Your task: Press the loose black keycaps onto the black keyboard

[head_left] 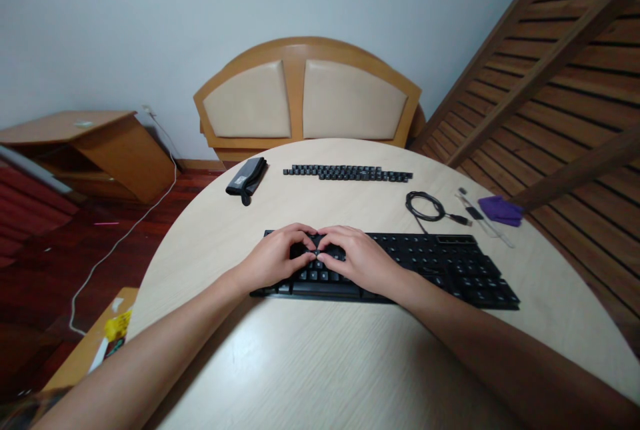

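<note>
A black keyboard [425,263] lies across the round table, with some keys in place and bare black spots on its left part. My left hand [280,253] and my right hand [357,257] meet over that left part. The thumbs and forefingers of both hands are closed around a small black keycap [317,253] among the letter keys. The fingers partly cover it, so I cannot tell whether it is seated. Beyond the hands, loose keycaps [345,172] lie in rows on the table.
A folded grey and black pouch [247,175] lies at the far left of the table [240,363]. To the right are the coiled USB cable [425,207], a thin clear tool with a black part [475,212] and a purple cloth [501,210]. A padded chair back [295,97] stands behind.
</note>
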A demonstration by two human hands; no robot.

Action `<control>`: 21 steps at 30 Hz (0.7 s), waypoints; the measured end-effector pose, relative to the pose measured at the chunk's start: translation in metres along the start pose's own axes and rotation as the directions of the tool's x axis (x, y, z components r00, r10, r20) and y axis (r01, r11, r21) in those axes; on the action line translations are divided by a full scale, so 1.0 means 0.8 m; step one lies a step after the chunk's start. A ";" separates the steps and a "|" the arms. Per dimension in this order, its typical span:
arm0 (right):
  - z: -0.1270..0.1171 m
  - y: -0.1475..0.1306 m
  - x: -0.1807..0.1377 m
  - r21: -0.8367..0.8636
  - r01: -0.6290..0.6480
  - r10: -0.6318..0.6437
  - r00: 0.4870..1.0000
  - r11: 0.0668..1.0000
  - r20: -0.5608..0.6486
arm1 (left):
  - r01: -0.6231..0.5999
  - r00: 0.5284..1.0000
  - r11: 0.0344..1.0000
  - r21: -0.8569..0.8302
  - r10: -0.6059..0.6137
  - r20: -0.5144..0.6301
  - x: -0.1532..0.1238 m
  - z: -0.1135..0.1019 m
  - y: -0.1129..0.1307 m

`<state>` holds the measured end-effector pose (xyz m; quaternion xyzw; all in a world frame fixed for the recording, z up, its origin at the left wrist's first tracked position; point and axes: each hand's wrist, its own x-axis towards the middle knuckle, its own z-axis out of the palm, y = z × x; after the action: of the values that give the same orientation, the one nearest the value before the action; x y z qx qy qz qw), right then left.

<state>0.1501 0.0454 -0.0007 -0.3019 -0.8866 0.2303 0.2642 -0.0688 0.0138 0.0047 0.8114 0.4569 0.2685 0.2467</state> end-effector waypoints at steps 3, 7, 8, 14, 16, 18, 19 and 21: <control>-0.001 -0.004 0.001 -0.010 -0.005 0.005 1.000 1.000 -0.003 | -0.004 1.000 1.000 0.003 0.004 0.006 0.000 0.000 0.000; 0.001 -0.010 0.002 -0.035 -0.038 0.038 0.999 0.999 -0.009 | 0.005 1.000 1.000 0.004 -0.005 0.005 0.001 0.000 -0.001; 0.001 -0.011 0.002 -0.042 -0.047 0.046 0.999 0.998 -0.011 | 0.009 1.000 1.000 0.004 -0.009 0.004 0.001 0.000 -0.001; 0.003 -0.012 0.001 -0.070 -0.042 0.042 0.999 0.997 -0.006 | 0.012 1.000 1.000 0.016 -0.012 0.011 0.001 0.000 -0.001; 0.003 -0.011 0.000 -0.079 -0.040 0.040 0.999 0.996 0.000 | 0.014 1.000 1.000 0.026 -0.014 0.016 0.002 0.000 -0.001; 0.003 -0.010 -0.001 -0.080 -0.035 0.036 0.999 0.996 0.005 | 0.017 1.000 0.999 0.030 -0.017 0.018 0.002 0.000 -0.001; 0.004 -0.010 -0.001 -0.079 -0.031 0.032 0.999 0.996 0.004 | 0.015 1.000 0.999 0.029 -0.016 0.020 0.002 -0.001 -0.002; 0.006 -0.009 -0.002 -0.077 -0.025 0.024 1.000 0.997 -0.006 | 0.011 1.000 1.000 0.023 -0.011 0.024 0.002 -0.001 -0.003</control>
<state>0.1453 0.0380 -0.0006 -0.3234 -0.8904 0.1983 0.2514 -0.0705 0.0162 0.0038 0.8148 0.4614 0.2522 0.2442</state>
